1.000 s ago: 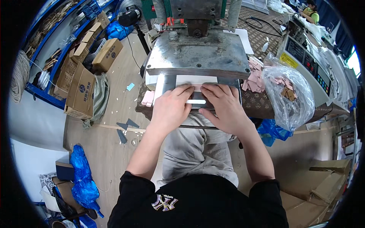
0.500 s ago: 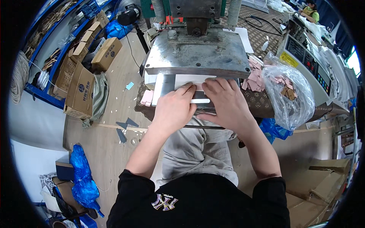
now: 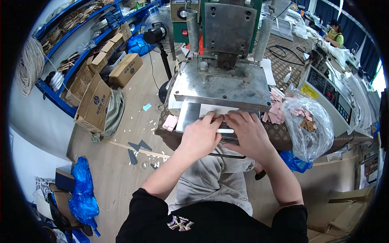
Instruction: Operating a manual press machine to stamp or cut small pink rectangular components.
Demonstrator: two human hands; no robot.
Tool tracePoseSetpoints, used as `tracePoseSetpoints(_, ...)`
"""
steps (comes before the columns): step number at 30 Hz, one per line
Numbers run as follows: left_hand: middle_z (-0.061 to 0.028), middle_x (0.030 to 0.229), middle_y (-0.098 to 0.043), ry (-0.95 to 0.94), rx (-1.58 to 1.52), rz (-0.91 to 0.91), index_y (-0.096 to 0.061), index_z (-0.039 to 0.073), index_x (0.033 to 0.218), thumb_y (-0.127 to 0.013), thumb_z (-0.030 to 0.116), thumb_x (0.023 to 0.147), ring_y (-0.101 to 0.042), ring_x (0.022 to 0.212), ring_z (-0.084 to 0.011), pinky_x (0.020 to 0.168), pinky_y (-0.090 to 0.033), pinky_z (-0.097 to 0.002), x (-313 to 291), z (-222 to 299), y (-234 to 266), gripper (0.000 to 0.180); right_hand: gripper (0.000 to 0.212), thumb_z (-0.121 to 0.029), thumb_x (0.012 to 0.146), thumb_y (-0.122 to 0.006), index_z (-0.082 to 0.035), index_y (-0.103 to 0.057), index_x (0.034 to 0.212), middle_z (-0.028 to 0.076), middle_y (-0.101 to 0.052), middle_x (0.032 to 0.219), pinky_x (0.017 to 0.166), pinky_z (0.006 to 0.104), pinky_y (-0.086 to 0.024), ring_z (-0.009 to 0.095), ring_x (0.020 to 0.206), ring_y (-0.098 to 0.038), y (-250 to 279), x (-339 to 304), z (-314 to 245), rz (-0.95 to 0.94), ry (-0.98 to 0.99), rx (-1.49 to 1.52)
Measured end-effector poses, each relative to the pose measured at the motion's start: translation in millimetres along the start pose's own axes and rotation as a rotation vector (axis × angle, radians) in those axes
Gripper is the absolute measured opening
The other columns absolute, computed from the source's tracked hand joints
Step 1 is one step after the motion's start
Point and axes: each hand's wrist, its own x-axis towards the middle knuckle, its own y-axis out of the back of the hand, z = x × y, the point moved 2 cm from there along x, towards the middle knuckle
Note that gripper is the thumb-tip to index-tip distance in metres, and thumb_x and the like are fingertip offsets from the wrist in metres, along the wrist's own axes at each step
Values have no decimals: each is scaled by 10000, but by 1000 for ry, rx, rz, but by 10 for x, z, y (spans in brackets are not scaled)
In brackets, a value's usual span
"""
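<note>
A slim white stick (image 3: pixel 225 131) juts out to the right from my left hand (image 3: pixel 201 137), which is closed with bent fingers; its hidden end seems to lie in that hand. The fingertips rest at a white sheet (image 3: pixel 219 108) on the metal bed, just in front of the press's upper plate (image 3: pixel 223 83). My right hand (image 3: pixel 252 135) lies with fingers stretched over the sheet's right side, thumb apart and to the left. The fingertips of both hands nearly meet. Left of them, a small stack of pink pieces (image 3: pixel 170 122) sits beside the metal bed (image 3: pixel 189 115).
The heavy press plate hangs close above my fingertips. To the right are loose pink pieces (image 3: pixel 274 107), a clear plastic bag (image 3: pixel 310 121) of scraps and a control panel (image 3: pixel 329 95). A fan (image 3: pixel 156 35) and cartons (image 3: pixel 95 103) stand left. Another person (image 3: pixel 335 34) sits far right.
The whole view has shifted, with the press and hands appearing lower. Both hands stay at the sheet, and the white stick still shows between them.
</note>
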Motion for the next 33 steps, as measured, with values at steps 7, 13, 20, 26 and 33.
tracePoseSetpoints(7, -140, 1328, -614, 11, -34, -17, -628, 58, 1343, -648, 182, 873, -702, 1024, -333, 857, -584, -444, -15, -33, -5, 487, 710, -449, 853, -743, -38, -564, 1404, 127, -534, 1441, 1107, 467, -371, 330, 1357, -454, -65, -5, -32, 55, -60, 153)
tracePoseSetpoints(13, -141, 1330, -613, -28, -50, -30, -628, 54, 1343, -643, 202, 882, -709, 1007, -339, 849, -588, -446, -5, -32, 21, 485, 684, -406, 861, -751, -51, -565, 1416, 134, -520, 1468, 1125, 491, -361, 351, 1373, -445, -111, -37, -58, 79, -58, 170)
tracePoseSetpoints(20, -140, 1259, -612, -19, -47, -43, -642, 91, 1332, -660, 212, 872, -715, 975, -324, 803, -596, -453, 26, 21, 30, 476, 616, -340, 852, -786, -73, -611, 1379, 148, -515, 1484, 1149, 498, -351, 372, 1368, -453, 37, -340, -53, 177, -131, 289)
tracePoseSetpoints(26, -146, 1209, -607, -38, -37, -61, -654, 118, 1323, -658, 224, 877, -722, 925, -321, 760, -599, -463, 76, 34, 37, 458, 543, -178, 829, -791, -61, -636, 1337, 155, -532, 1468, 1141, 490, -369, 389, 1351, -473, 463, -623, 27, 278, -197, 345)
tracePoseSetpoints(33, -166, 1207, -606, -73, 18, -96, -658, 113, 1317, -641, 254, 894, -729, 847, -339, 723, -599, -465, 122, -9, -14, 447, 556, -45, 813, -746, -52, -626, 1355, 173, -531, 1483, 1142, 466, -369, 377, 1364, -474, 1035, -740, 68, 466, -210, 275)
